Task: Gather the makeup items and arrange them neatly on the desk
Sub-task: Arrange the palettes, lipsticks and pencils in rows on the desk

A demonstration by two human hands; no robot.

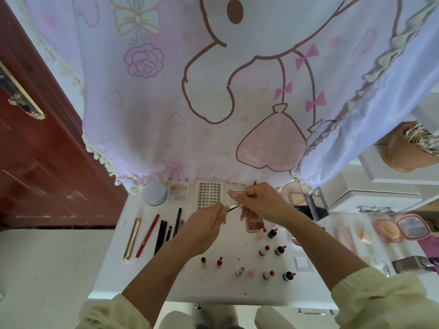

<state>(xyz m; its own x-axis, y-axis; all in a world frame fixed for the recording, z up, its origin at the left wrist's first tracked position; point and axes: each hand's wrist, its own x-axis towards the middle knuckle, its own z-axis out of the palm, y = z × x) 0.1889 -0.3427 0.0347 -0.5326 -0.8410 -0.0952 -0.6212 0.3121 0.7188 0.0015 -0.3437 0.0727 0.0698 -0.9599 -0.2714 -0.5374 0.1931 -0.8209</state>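
Above the middle of the white desk (147, 276), my left hand (204, 226) and my right hand (259, 200) both grip a thin silver makeup tool (235, 206) held between them. Pencils and liners (164, 231) lie in a row at the left beside a gold tube (132, 238) and a red pencil (147, 236). Several small lipsticks and bottles (268, 250) stand upright near the front. A round grey jar (154, 193), an eyeshadow palette (178, 193) and a lash tray (209, 194) line the back edge. A blush palette (255, 225) lies partly under my right hand.
A pink cartoon cloth (213, 91) hangs behind the desk. A dark red door (42, 162) stands at the left. At the right are open powder compacts (306, 200), a pink compact with mirror (401, 229), a sponge (364, 233) and a brown cup of cotton swabs (408, 148).
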